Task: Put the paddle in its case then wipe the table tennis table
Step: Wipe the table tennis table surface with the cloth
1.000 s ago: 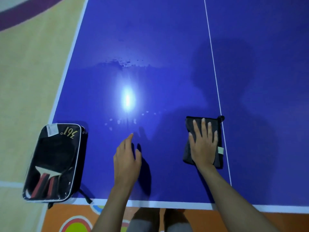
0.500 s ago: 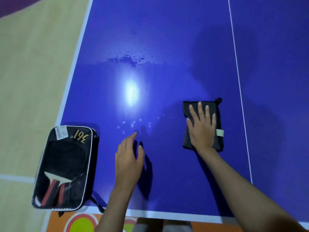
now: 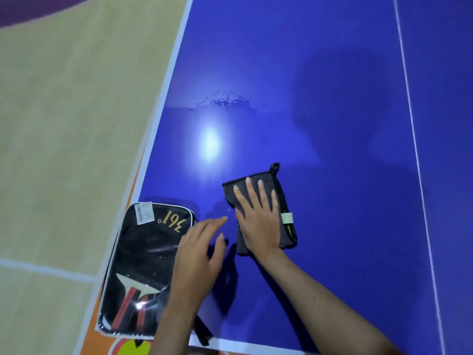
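The paddle (image 3: pixel 130 293) lies inside its case (image 3: pixel 143 254), its pale wood neck and red-and-black handle showing through the clear front. The case is black with white piping, a gold "361°" print and a white sticker (image 3: pixel 144 213) at its far end; it sits at the near left corner of the desk (image 3: pixel 332 98), a black strap (image 3: pixel 202 331) trailing off its near end. Whether the zip is closed is hard to tell from here.

Just right of the case, the right hand (image 3: pixel 258 221) presses flat on a dark grey cloth (image 3: pixel 286 201), fingers straight and slightly spread. The cloth is folded, edged in black, with a small loop at its far corner and a pale tag on its right side. The left hand (image 3: pixel 197 257) hovers beside the case, fingers relaxed and holding nothing, its shadow on the desk beneath.

The desk is glossy blue with white edge lines and a white centre line. A lamp glare shines near the middle, with a wet smear and droplets (image 3: pixel 225 101) beyond it. The floor (image 3: pixel 64 111) on the left is tan wood with white lines; orange and yellow markings show near the corner.
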{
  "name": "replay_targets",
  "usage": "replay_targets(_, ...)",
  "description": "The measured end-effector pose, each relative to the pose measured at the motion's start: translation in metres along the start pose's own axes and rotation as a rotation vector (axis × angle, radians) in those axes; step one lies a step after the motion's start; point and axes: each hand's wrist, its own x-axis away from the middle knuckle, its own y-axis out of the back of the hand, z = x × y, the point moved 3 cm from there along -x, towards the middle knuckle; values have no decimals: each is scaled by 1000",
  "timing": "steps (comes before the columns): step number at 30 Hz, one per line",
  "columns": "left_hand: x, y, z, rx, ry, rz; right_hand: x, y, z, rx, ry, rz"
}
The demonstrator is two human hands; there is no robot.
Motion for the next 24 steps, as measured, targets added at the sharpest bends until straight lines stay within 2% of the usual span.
replay_targets(2, -9, 18, 19, -4, -35, -16, -8, -4, 18, 2, -15, -14)
replay_targets(6, -25, 54, 52, -150, -215, 20, -37, -10, 45, 7, -65, -58)
replay_targets(15, -45, 122, 94, -108, -284, 55, -107, -8, 73, -115, -80, -102)
replay_targets(20, -58, 138, 110, -206, -323, 61, -169, 3, 68, -382, -110, -125)
replay_targets(24, -74, 161, 128, -231, -311, 105, -199, 39, 68, -820, -383, -221)
